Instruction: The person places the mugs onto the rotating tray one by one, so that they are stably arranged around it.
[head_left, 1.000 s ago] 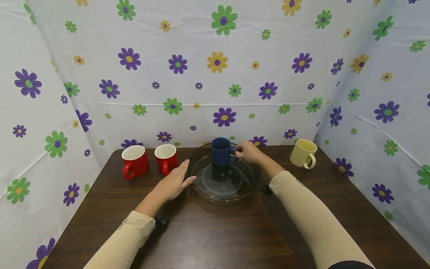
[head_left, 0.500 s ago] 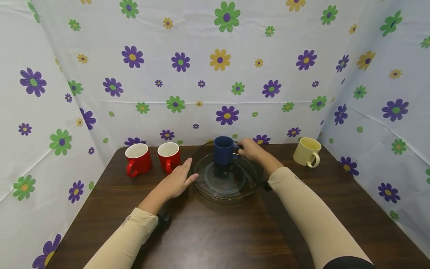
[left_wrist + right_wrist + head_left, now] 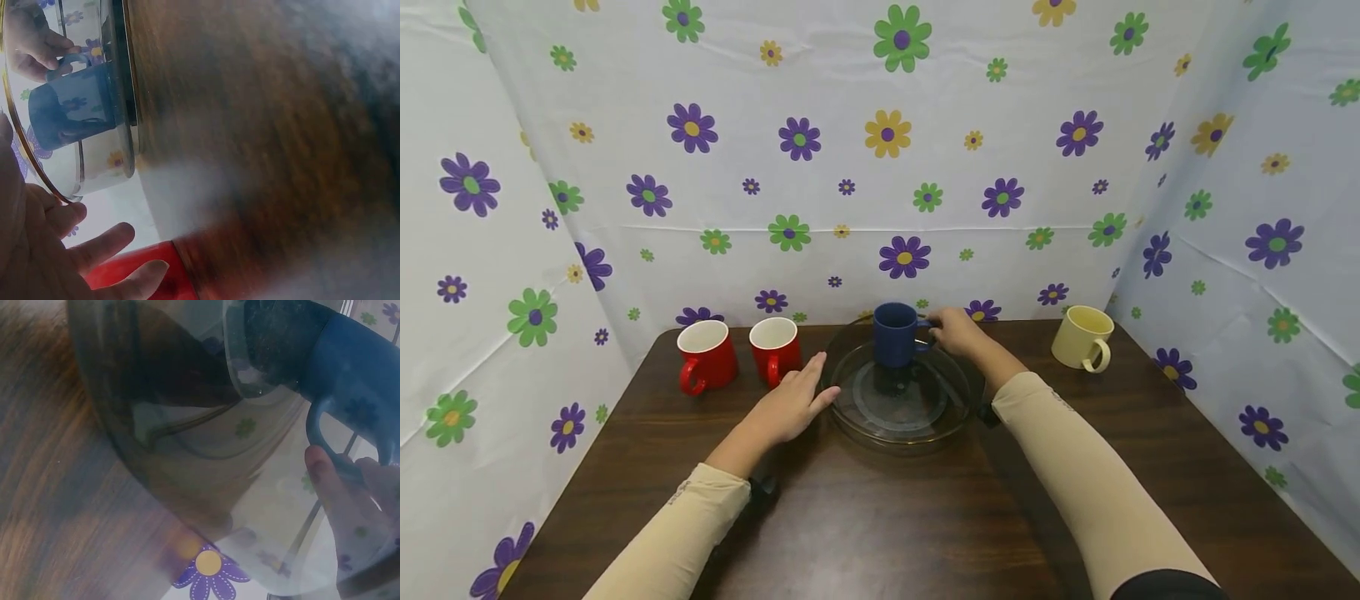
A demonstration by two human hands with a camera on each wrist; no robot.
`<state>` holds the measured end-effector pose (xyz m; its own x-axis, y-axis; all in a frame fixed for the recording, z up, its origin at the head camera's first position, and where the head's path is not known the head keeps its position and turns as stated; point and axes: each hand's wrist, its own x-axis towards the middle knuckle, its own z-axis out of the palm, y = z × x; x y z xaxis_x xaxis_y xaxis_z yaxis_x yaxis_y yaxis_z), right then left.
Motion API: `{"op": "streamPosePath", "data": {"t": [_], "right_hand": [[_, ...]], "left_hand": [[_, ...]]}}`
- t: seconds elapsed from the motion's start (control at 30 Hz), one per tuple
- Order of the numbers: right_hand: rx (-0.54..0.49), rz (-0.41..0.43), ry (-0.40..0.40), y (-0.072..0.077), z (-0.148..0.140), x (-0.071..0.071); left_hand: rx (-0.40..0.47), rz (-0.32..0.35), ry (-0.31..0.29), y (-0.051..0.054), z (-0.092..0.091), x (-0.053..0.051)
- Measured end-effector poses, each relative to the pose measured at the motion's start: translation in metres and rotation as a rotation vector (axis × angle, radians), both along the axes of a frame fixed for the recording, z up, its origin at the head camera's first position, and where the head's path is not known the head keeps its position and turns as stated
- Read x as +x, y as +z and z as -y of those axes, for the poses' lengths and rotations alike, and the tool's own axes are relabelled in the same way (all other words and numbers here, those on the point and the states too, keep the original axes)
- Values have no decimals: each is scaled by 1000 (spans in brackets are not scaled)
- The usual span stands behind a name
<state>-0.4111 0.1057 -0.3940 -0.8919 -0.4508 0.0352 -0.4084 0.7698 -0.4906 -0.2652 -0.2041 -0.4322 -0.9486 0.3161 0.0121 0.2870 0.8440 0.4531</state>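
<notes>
"What are the hands doing?"

"The right hand [image 3: 961,333] grips the blue mug [image 3: 893,340] by its handle [image 3: 312,428]. The left hand [image 3: 786,408] holds nothing; its fingers are straight and spread beside the left rim of the glass bowl [image 3: 898,442], though I can't tell if they touch it."

"How does the mug lie from them?"

"Upright inside the bowl, toward the far side, long axis vertical. The handle points right, so the right hand is nearer."

"Its looks?"

"Plain blue, straight-sided, loop-handled."

"Farther out?"

"Two red mugs [image 3: 713,360] left of the bowl, a yellow mug [image 3: 1075,337] well apart at right, all on a dark wooden table [image 3: 880,533]."
</notes>
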Motion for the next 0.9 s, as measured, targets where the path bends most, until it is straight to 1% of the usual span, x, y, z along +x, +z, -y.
{"op": "streamPosePath", "data": {"t": [0.13, 0.33, 0.47, 0.57, 0.7, 0.8, 0.9], "right_hand": [[-9, 14, -5, 1, -1, 0], [-21, 33, -4, 0, -2, -2], [-39, 29, -11, -1, -1, -4], [-44, 31, -15, -3, 0, -4], [-36, 48, -14, -5, -3, -2], [-36, 35, -15, -5, -5, -3], [-35, 17, -2, -3, -3, -4]], "left_hand": [[0, 20, 2, -1, -1, -1], [-10, 46, 8, 3, -1, -1], [-7, 46, 13, 3, -1, -1], [3, 48, 14, -1, 0, 0], [-7, 51, 12, -4, -1, 0], [-13, 41, 12, -4, -2, 0], [-10, 43, 26, -3, -1, 0]]}}
